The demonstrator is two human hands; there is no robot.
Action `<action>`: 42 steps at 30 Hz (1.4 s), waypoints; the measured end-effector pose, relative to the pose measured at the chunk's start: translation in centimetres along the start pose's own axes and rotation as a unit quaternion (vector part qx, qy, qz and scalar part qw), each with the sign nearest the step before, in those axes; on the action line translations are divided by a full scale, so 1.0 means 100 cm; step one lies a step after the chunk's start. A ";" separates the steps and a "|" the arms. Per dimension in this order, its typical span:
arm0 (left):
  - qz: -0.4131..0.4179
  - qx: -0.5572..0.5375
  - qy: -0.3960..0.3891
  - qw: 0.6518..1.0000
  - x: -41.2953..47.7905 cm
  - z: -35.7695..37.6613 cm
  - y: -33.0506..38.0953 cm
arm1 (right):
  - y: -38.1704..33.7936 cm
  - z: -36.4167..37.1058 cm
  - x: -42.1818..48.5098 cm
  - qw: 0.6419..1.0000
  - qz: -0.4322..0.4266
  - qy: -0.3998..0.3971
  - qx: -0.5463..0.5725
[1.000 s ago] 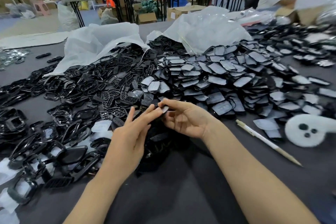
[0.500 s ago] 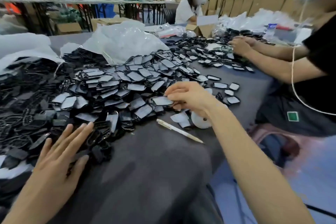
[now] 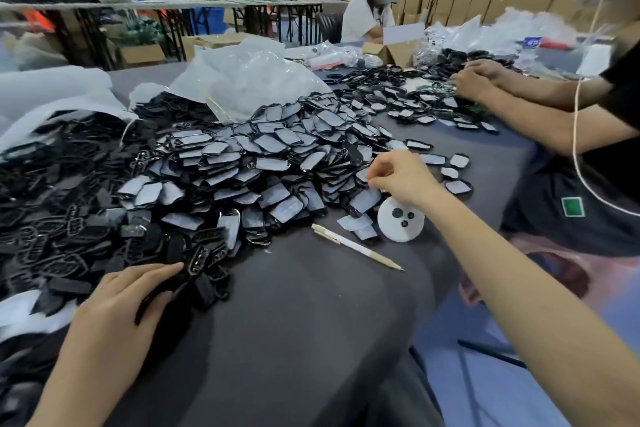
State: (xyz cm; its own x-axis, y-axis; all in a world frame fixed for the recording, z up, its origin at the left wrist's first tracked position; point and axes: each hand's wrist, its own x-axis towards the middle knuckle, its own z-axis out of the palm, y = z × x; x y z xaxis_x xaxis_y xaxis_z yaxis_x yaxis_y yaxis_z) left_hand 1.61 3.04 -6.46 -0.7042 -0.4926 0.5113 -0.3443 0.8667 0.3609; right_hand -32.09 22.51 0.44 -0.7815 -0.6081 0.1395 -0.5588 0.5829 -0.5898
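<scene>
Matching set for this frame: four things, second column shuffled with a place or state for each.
1 left hand
2 right hand
3 pen
4 white disc

A lies alone on the bare grey cloth
B holds a black frame
C just below the right wrist, three dark dots on it
D pinches a film-covered plate

Pairs: 1-B, 2-D, 3-A, 4-C

The pen point(image 3: 356, 247) lies on the table point(image 3: 294, 322) before the pile of plates point(image 3: 242, 163), the disc point(image 3: 400, 220) just right of it.

The right hand point(image 3: 398, 180) reaches forward, fingers curled; left hand point(image 3: 121, 302) grips.
</scene>
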 end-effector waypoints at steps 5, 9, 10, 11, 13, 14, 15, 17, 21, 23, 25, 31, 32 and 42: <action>-0.019 -0.012 0.026 0.999 0.003 -0.003 0.000 | -0.046 0.008 0.000 0.994 -0.064 0.093 -0.015; -0.061 -0.042 0.015 0.997 0.002 -0.009 0.002 | -0.117 0.052 -0.014 0.983 -0.168 0.018 0.069; -0.067 -0.063 0.016 0.996 0.003 -0.009 0.004 | -0.133 0.067 -0.017 0.979 -0.186 -0.016 0.082; -0.082 -0.095 0.026 0.992 0.003 -0.012 0.003 | -0.149 0.084 -0.020 0.974 -0.199 -0.049 0.093; -0.139 -0.186 0.050 0.971 0.008 -0.016 0.001 | -0.176 0.116 -0.023 0.971 -0.197 -0.088 0.103; -0.174 -0.226 0.063 0.956 0.008 -0.019 -0.001 | -0.187 0.131 -0.026 0.971 -0.192 -0.094 0.106; -0.201 -0.255 0.075 0.943 0.008 -0.021 -0.003 | -0.194 0.144 -0.030 0.970 -0.196 -0.093 0.108; -0.215 -0.262 0.084 0.937 0.006 -0.024 -0.006 | -0.202 0.164 -0.043 0.961 -0.234 -0.095 0.110; -0.173 -0.133 0.114 0.969 0.007 -0.029 -0.010 | -0.197 0.175 -0.057 0.915 -0.349 -0.191 0.072; -0.170 -0.050 0.145 0.973 0.011 -0.036 -0.017 | -0.194 0.173 -0.055 0.898 -0.375 -0.222 0.060; -0.190 0.020 0.107 0.976 0.016 -0.041 -0.027 | -0.193 0.173 -0.056 0.894 -0.383 -0.227 0.043; -0.218 0.082 -0.049 0.971 0.041 -0.048 -0.049 | -0.190 0.182 -0.054 0.900 -0.389 -0.196 0.015; -0.217 0.081 -0.049 0.971 0.045 -0.050 -0.050 | -0.190 0.182 -0.053 0.902 -0.389 -0.188 0.014; -0.342 0.184 -0.042 0.921 0.085 -0.100 -0.137 | -0.183 0.181 -0.053 0.927 -0.335 -0.057 0.161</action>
State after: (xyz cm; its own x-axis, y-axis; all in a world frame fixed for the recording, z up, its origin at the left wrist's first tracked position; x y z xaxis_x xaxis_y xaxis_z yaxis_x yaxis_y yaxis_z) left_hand 6.53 -13.79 0.74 -0.2850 -0.9385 0.1952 -0.9009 0.3318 0.2799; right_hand -12.72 5.34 -3.91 -0.2446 -0.8393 0.4855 -0.7818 -0.1255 -0.6108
